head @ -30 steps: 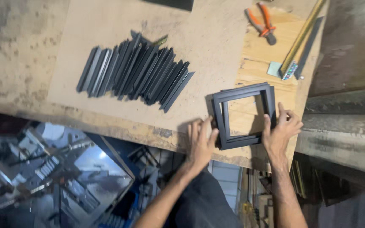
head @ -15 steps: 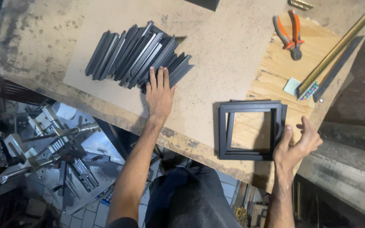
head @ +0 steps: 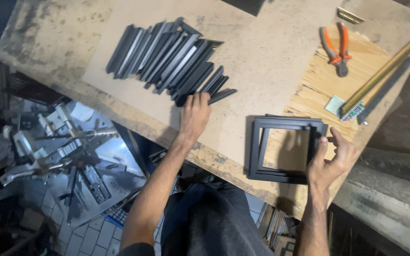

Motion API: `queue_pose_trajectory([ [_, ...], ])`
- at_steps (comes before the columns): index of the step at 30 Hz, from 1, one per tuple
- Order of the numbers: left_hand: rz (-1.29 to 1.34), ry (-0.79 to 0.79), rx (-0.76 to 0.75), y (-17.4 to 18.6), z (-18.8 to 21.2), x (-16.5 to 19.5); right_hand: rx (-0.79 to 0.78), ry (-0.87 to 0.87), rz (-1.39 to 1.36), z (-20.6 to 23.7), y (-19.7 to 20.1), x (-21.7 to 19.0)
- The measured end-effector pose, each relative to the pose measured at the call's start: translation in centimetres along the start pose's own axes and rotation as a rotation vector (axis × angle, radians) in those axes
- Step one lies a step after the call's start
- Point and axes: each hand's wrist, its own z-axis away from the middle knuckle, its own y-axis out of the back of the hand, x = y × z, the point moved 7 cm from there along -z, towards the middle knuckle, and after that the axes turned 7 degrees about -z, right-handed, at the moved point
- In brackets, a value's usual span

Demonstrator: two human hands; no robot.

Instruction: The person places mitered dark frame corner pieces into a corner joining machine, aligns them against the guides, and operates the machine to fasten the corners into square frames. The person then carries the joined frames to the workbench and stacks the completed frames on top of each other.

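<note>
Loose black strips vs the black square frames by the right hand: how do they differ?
The loose black strips are straight separate bars, fanned in a leaning row; the black square frames are closed squares, stacked flat. The left hand touches the strips; the right hand touches the frames. Both are dark and lie on the workbench.

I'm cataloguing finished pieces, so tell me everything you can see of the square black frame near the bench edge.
The square black frame looks like several thin dark frames stacked slightly askew, with mitred corners and an open middle showing the pale wooden bench. It lies flat near the bench's front edge, below the orange-handled pliers. The right hand touches its right side with fingertips and thumb; the material looks like painted moulding.
</note>
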Motion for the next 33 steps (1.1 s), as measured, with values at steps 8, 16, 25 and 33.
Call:
queue_pose_trajectory([
  [8,0.172,0.199,-0.028,0.9,-0.2,-2.0,-0.091,0.067,-0.126,-0.2,-3.2,-4.1],
  [16,1.020,0.523,-0.036,2.6,9.6,0.1,-0.590,-0.068,-0.416,4.2,-13.6,-10.2],
  [25,0.863,0.721,0.279,5.2,21.6,-2.7,-0.926,-0.609,-0.957,15.2,-22.4,-17.0],
  [33,0.721,1.211,0.358,8.8,35.9,-10.4,-0.852,-0.489,-0.932,17.9,-23.5,-20.9],
])
